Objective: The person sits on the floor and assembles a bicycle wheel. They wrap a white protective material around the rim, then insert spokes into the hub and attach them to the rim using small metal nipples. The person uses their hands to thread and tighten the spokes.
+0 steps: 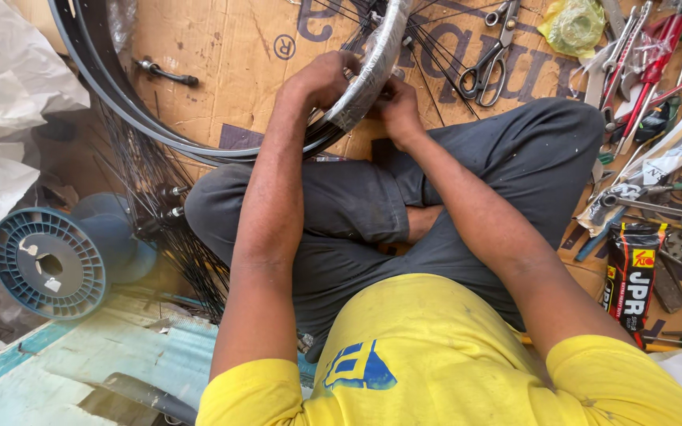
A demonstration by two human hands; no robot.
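Cross-legged on cardboard [222, 47], the person holds a rim [372, 59] at twelve o'clock. Left hand [321, 79] grips its wrapped section; right hand [396, 106] pinches at the inner edge among spokes [436, 47]. Judging by loose spokes [175, 229] heaped at nine o'clock, lacing looks partly done. Scissors [489, 59] and tools [657, 63] lie at two o'clock; a spool [49, 264] at eight.

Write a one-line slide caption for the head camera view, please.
Seated person's left hand and right hand grip a plastic-wrapped black bicycle wheel rim over brown cardboard, steel scissors nearby.
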